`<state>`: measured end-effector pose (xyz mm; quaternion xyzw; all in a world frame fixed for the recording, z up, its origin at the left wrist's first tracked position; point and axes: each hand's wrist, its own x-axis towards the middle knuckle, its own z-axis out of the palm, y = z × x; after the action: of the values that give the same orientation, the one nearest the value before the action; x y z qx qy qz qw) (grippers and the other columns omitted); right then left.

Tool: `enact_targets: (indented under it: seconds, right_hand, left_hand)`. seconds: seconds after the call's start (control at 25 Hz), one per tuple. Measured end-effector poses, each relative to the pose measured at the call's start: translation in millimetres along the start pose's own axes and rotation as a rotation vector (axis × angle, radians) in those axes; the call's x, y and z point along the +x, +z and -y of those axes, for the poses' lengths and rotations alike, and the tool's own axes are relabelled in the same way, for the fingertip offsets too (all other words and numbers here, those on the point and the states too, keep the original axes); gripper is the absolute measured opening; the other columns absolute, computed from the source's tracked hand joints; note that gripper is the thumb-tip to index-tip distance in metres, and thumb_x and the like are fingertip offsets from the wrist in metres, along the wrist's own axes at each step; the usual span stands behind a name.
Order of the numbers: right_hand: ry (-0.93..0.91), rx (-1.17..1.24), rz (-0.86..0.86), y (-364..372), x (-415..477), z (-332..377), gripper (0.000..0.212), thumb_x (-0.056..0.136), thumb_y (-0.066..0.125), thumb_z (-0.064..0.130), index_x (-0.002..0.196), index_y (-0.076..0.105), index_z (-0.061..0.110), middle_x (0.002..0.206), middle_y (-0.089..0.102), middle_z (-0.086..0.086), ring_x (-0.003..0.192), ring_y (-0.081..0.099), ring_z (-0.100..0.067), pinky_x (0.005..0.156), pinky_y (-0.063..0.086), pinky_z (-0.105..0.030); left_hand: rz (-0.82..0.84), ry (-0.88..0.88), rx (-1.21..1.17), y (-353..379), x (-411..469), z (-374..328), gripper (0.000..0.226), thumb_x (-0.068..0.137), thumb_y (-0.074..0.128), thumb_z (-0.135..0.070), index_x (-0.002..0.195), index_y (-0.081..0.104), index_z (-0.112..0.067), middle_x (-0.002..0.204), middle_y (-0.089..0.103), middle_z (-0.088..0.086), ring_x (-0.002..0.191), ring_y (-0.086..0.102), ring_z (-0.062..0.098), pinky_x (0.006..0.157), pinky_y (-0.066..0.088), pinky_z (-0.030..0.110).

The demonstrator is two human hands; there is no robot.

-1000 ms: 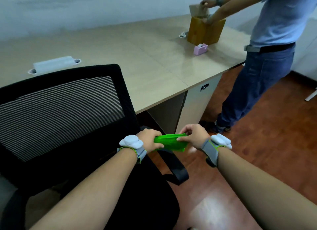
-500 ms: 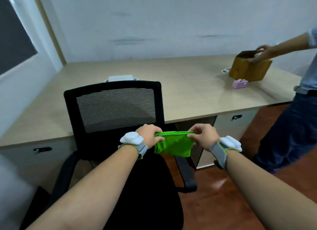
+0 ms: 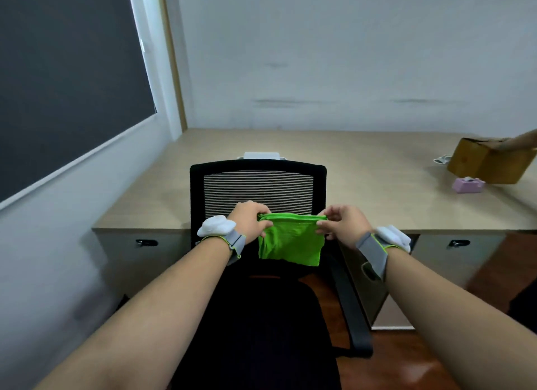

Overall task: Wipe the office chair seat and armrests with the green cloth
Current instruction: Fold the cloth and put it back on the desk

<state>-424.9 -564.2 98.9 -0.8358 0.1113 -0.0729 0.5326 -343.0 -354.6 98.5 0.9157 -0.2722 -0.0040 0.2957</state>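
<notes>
The chair (image 3: pixel 258 273) stands before the desk (image 3: pixel 363 169), a box (image 3: pixel 491 163) far right on it.

The black seat (image 3: pixel 255 325) of the office chair lies bare below the hands, open from above. The mesh backrest (image 3: pixel 258 190) rises at the seat's far edge, pushed against the counter (image 3: pixel 363 180), blocking reach beyond. The right armrest (image 3: pixel 350 308) runs along the seat's right side; bare wooden floor (image 3: pixel 406 357) lies past it. Left of the seat the wall (image 3: pixel 58 259) stands near, leaving a narrow gap.

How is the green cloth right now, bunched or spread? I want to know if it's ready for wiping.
Spread: the green cloth hangs flat between left hand and right hand.
</notes>
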Motion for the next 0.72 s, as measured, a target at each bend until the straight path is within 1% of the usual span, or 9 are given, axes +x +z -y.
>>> enact_targets:
  seconds: [0.12,0.2,0.28,0.36,0.44,0.52,0.64,0.68,0.72]
  right_hand:
    - [-0.048,-0.024,0.001,33.3,18.7,20.3,0.026,0.084,0.058,-0.006,0.071,0.052,0.015,0.069,0.061,-0.005,0.044,0.062,0.000,0.039,0.043,-0.010]
    - [-0.073,-0.071,-0.002,61.2,33.5,34.9,0.027,0.082,0.062,-0.004,0.069,0.055,0.018,0.072,0.064,-0.008,0.051,0.065,-0.007,0.043,0.044,-0.011]
    - [-0.107,-0.136,-0.023,85.1,45.0,49.4,0.024,0.080,0.065,0.000,0.068,0.058,0.019,0.076,0.067,-0.009,0.062,0.066,-0.017,0.058,0.049,-0.018]
    - [-0.158,-0.256,-0.055,121.6,64.1,66.8,0.011,0.078,0.070,0.010,0.074,0.065,0.019,0.069,0.065,0.002,0.064,0.059,-0.008,0.071,0.045,-0.026]
    - [-0.207,-0.393,-0.096,144.6,75.4,78.1,0.005,0.077,0.073,0.021,0.080,0.070,0.022,0.064,0.055,0.009,0.057,0.044,-0.002,0.064,0.035,-0.025]
    - [-0.202,-0.399,-0.085,169.3,85.7,87.6,0.005,0.077,0.072,0.024,0.081,0.069,0.024,0.057,0.047,0.008,0.053,0.039,-0.005,0.054,0.031,-0.026]
    - [-0.133,-0.391,-0.040,200.4,97.6,99.1,0.007,0.081,0.068,0.024,0.080,0.061,0.025,0.056,0.051,0.008,0.051,0.045,-0.005,0.054,0.036,-0.024]
    - [-0.093,-0.316,0.000,208.5,101.3,102.9,0.007,0.084,0.064,0.021,0.081,0.058,0.023,0.058,0.056,0.005,0.047,0.049,-0.007,0.052,0.040,-0.023]
    - [-0.052,-0.213,0.064,217.8,106.9,107.8,0.008,0.087,0.060,0.016,0.083,0.055,0.020,0.061,0.061,0.001,0.041,0.053,-0.009,0.045,0.042,-0.022]
  left_hand:
    - [-0.053,-0.011,0.000,-27.6,-0.8,32.6,0.006,0.083,0.066,-0.015,0.082,0.069,-0.020,0.058,0.061,-0.012,0.061,0.071,0.012,0.059,0.045,0.008]
    - [-0.084,-0.039,-0.009,-47.9,-0.3,60.4,0.009,0.081,0.067,-0.015,0.077,0.068,-0.023,0.059,0.065,-0.009,0.059,0.070,0.009,0.055,0.042,0.003]
    - [-0.086,-0.065,-0.015,-65.4,-0.2,83.1,0.009,0.081,0.068,-0.015,0.077,0.067,-0.023,0.062,0.067,-0.005,0.063,0.072,0.013,0.049,0.040,0.002]
    - [-0.103,-0.082,0.013,-92.3,0.8,119.6,0.003,0.080,0.069,-0.017,0.083,0.069,-0.019,0.065,0.060,-0.006,0.073,0.070,0.018,0.051,0.040,0.009]
    - [-0.143,-0.070,0.099,-110.0,1.9,144.6,0.013,0.080,0.070,-0.020,0.093,0.072,-0.017,0.083,0.055,0.000,0.084,0.060,0.021,0.066,0.036,0.021]
    - [-0.163,-0.074,0.153,-125.0,3.6,166.6,0.016,0.082,0.068,-0.021,0.098,0.072,-0.019,0.096,0.055,0.007,0.090,0.054,0.023,0.071,0.032,0.024]
    - [-0.161,-0.163,0.213,-140.1,5.3,188.7,0.015,0.085,0.064,-0.028,0.097,0.070,-0.022,0.091,0.066,0.008,0.091,0.061,0.028,0.068,0.038,0.027]
    - [-0.149,-0.184,0.230,-144.2,6.1,193.1,0.015,0.085,0.063,-0.030,0.095,0.070,-0.022,0.088,0.068,0.008,0.090,0.062,0.029,0.068,0.041,0.028]
    - [-0.151,-0.211,0.239,-147.9,6.7,199.2,0.015,0.084,0.063,-0.032,0.094,0.070,-0.022,0.087,0.070,0.008,0.089,0.063,0.030,0.069,0.043,0.028]
